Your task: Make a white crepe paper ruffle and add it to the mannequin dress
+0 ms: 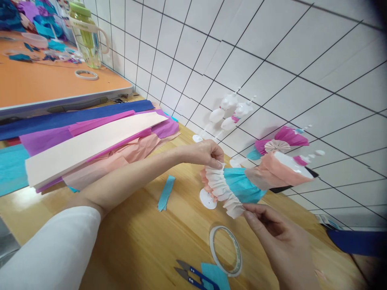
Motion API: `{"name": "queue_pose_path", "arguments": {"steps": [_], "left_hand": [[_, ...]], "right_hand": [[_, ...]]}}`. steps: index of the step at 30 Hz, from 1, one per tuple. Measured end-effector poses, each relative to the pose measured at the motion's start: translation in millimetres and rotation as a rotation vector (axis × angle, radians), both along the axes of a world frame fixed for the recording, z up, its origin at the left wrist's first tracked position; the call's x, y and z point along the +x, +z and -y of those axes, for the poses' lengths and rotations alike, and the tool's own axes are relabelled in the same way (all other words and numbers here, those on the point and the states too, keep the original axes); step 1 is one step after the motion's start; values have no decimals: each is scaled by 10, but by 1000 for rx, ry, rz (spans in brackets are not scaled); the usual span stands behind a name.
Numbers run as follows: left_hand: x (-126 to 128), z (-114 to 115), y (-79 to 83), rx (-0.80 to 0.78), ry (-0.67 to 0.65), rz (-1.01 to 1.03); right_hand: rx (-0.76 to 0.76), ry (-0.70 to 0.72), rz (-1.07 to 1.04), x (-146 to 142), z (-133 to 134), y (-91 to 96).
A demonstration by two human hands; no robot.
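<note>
A small white mannequin on a round base stands by the wall, dressed in peach paper at the bust and a blue paper skirt. Across the lower skirt lies a pleated white paper ruffle, with peach ruffles partly showing under it. My left hand pinches the ruffle's far end. Its near end sits between the thumb and forefinger of my right hand. The right hand's other fingers are curled. A roll of tape lies on the table close to my right hand.
Blue-handled thread snips rest near a blue paper piece. A blue strip lies left of the mannequin. Several coloured paper sheets are stacked at left. More white mannequins stand along the wall. A bottle sits on the orange board.
</note>
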State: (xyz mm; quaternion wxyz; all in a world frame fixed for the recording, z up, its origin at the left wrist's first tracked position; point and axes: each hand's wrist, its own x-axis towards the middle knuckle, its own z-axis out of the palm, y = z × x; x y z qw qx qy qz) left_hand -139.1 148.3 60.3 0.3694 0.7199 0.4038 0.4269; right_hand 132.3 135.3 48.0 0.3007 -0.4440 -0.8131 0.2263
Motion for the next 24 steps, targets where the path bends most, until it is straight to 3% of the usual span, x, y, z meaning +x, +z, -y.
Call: {"name": "queue_pose_path", "arguments": {"steps": [24], "left_hand": [[8,-2,24,-36,-9,30]], "right_hand": [[-11,-20,-29,6,11,26]]}}
